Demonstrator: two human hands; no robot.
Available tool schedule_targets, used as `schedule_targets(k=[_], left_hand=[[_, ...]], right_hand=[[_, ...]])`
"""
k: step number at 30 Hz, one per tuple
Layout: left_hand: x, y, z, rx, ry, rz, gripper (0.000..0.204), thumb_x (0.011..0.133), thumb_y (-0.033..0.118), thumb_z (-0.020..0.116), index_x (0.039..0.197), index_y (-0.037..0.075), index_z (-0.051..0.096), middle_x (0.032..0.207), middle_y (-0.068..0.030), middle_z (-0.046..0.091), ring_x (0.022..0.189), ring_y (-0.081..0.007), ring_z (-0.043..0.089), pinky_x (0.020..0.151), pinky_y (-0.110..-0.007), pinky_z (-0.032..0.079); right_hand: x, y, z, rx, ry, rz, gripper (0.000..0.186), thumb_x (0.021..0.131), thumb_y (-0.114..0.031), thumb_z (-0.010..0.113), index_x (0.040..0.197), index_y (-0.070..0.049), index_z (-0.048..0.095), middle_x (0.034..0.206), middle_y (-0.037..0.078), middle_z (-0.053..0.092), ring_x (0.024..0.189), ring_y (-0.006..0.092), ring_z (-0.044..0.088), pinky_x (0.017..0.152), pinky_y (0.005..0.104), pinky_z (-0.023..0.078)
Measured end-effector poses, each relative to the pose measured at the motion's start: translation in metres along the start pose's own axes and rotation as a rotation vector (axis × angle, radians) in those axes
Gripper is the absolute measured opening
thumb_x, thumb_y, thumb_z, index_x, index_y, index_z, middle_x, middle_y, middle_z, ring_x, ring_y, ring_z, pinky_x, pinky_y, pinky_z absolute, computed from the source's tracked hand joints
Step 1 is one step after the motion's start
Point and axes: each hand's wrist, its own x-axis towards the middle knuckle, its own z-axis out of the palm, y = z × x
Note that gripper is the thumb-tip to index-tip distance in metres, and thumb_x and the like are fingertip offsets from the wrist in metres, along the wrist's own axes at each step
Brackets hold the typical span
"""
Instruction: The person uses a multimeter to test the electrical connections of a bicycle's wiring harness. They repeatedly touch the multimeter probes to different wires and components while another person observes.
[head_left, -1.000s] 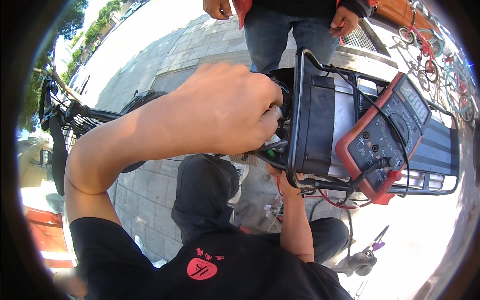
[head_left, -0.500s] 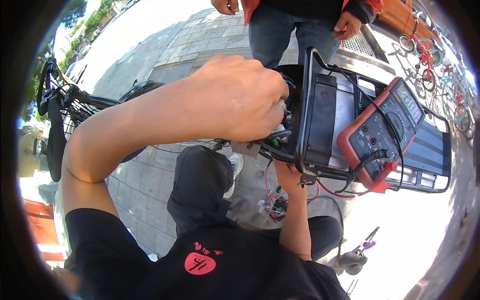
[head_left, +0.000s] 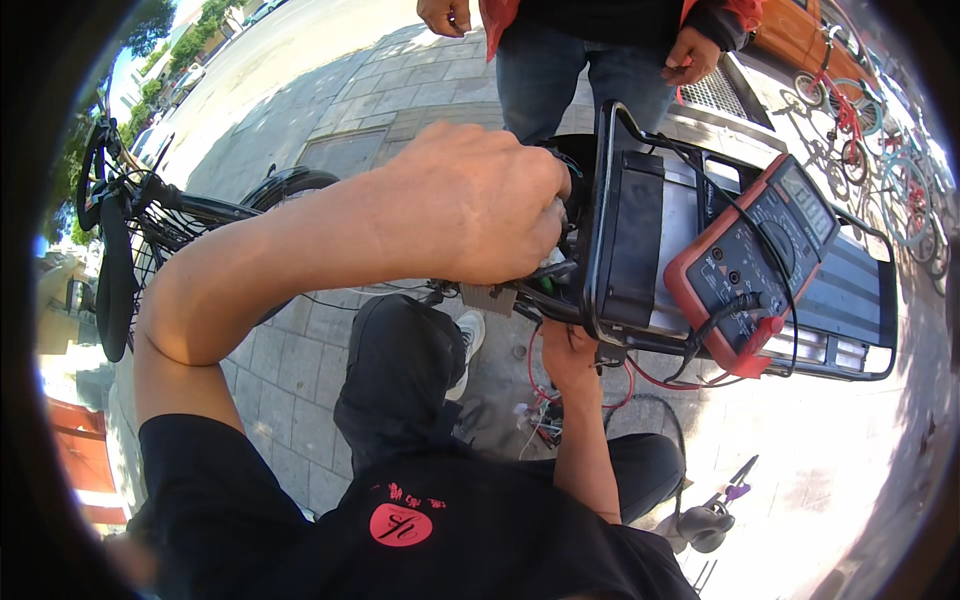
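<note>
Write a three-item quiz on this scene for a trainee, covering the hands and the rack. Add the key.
1. What lies on top of the black rack?
A) a wrench
B) a red and dark-grey multimeter
C) a helmet

2. True or false: the camera wearer's right hand rests on the multimeter.

3. Fill in: the camera wearer's ___ hand is the higher one in the picture.

Key:
1. B.
2. False: the right hand shows below the rack's near edge, apart from the multimeter.
3. Left: the left hand is at the rack's front end, its fingertips largely hidden.
</note>
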Motion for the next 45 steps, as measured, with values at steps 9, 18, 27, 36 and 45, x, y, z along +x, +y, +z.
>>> schedule_targets(k=[9,18,27,36,45], left_hand=[[-0.001,0.001,0.0,-0.02,-0.001,-0.005,0.033,0.104,0.028,0.058,0.114,0.003,0.078,0.088,-0.0224,0.078,0.09,-0.0452,0.076,0.088,-0.056,0.059],[0.001,0.012,-0.015,0.025,-0.132,-0.074,0.038,0.105,0.027,0.054,0.122,0.005,0.08,0.112,-0.0236,0.081,0.109,-0.0419,0.078,0.099,-0.052,0.061],[0.002,0.006,-0.005,0.038,-0.056,-0.031,0.034,0.106,0.03,0.058,0.113,0.003,0.077,0.09,-0.0222,0.078,0.092,-0.0445,0.076,0.088,-0.056,0.059],[0.004,0.012,-0.019,-0.091,-0.177,-0.088,0.039,0.105,0.027,0.056,0.126,0.002,0.077,0.114,-0.0242,0.08,0.112,-0.0433,0.076,0.103,-0.053,0.057],[0.002,-0.01,-0.006,-0.285,-0.098,0.037,0.038,0.102,0.026,0.06,0.126,0.0,0.075,0.106,-0.0221,0.08,0.103,-0.0429,0.076,0.095,-0.05,0.058]], right_hand=[[-0.012,0.013,0.018,0.101,0.034,-0.011,0.008,0.106,-0.001,0.069,0.109,0.003,0.076,0.086,0.006,0.074,0.069,0.0115,0.068,0.06,0.03,0.058],[-0.01,0.016,0.032,0.306,0.056,0.046,0.006,0.105,0.003,0.07,0.109,0.004,0.075,0.084,0.007,0.073,0.066,0.0122,0.066,0.059,0.0298,0.055],[0.004,0.006,0.025,0.469,0.12,0.135,0.006,0.104,0.004,0.07,0.106,0.004,0.075,0.086,0.008,0.074,0.07,0.0143,0.068,0.061,0.0317,0.056],[0.0,0.004,0.016,0.488,0.129,0.181,0.014,0.105,-0.003,0.072,0.118,0.002,0.076,0.102,0.006,0.076,0.088,0.0142,0.069,0.077,0.0345,0.056],[0.019,-0.027,0.004,0.289,0.172,0.121,0.022,0.107,-0.001,0.067,0.128,0.003,0.072,0.116,0.011,0.077,0.103,0.0203,0.072,0.093,0.0356,0.058]])
